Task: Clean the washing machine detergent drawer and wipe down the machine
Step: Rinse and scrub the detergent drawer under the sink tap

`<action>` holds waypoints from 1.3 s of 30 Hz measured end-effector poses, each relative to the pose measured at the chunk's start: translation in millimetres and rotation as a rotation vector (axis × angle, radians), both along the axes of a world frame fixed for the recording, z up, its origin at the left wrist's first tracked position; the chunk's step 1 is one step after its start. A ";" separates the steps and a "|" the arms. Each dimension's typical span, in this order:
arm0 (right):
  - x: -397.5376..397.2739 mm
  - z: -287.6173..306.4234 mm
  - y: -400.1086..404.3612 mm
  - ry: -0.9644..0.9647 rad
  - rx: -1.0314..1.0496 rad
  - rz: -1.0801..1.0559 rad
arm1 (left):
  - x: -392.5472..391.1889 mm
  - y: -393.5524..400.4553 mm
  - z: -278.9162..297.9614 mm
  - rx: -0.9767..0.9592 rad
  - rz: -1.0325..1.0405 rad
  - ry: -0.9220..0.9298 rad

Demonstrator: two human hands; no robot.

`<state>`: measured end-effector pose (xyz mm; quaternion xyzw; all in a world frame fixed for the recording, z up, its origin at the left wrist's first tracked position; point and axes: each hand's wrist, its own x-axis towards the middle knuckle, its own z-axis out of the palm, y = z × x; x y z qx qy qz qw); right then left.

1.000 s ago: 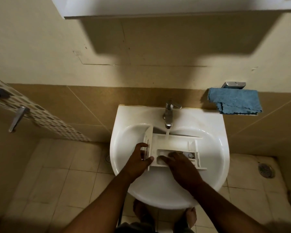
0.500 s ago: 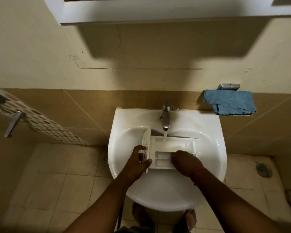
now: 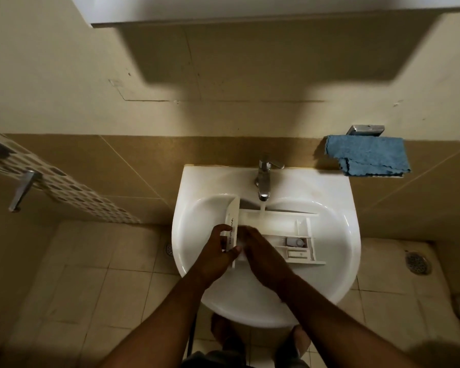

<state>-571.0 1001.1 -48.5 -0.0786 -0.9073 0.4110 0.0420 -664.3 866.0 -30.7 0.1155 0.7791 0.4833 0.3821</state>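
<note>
Detergent drawer (image 3: 282, 229), white plastic, lies lengthwise across the bowl of the sink (image 3: 337, 261), its front panel turned to the person's left and standing on edge. Left hand (image 3: 218, 251) grips that front panel: the fingers (image 3: 225, 229) curl over its outer face from the left, half closed, while the thumb presses the near edge of the panel from the inner side, so the panel is pinched between them. Right hand (image 3: 263, 253) lies just to the right of those fingers, almost touching the left thumb, palm down inside the drawer's largest compartment next to the panel. Its fingers (image 3: 246, 232) are bent and bunched together against the compartment floor; whether they hold anything beneath them cannot be told, since the back of the hand hides it. Beyond the right knuckles, further to the right, the smaller compartments sit open, one with a small pale cap in it. Directly above both sets of fingers a thin stream of water (image 3: 262, 208) falls from the tap (image 3: 264, 179) onto the far rim of the drawer. Well off to the right of the hands, a folded blue cloth (image 3: 367, 155) rests on a small wall shelf.
</note>
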 end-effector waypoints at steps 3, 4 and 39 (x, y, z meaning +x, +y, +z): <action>45.5 -23.8 27.9 -0.092 0.474 -0.023 | -0.7 0.3 -0.8 -0.016 0.006 -0.009; 51.8 -26.4 38.6 -0.194 0.531 -0.068 | -0.9 0.2 -1.4 -0.021 0.006 -0.011; 30.0 -1.9 -28.1 -0.353 0.478 -0.008 | 1.2 -0.4 4.8 0.008 0.014 -0.014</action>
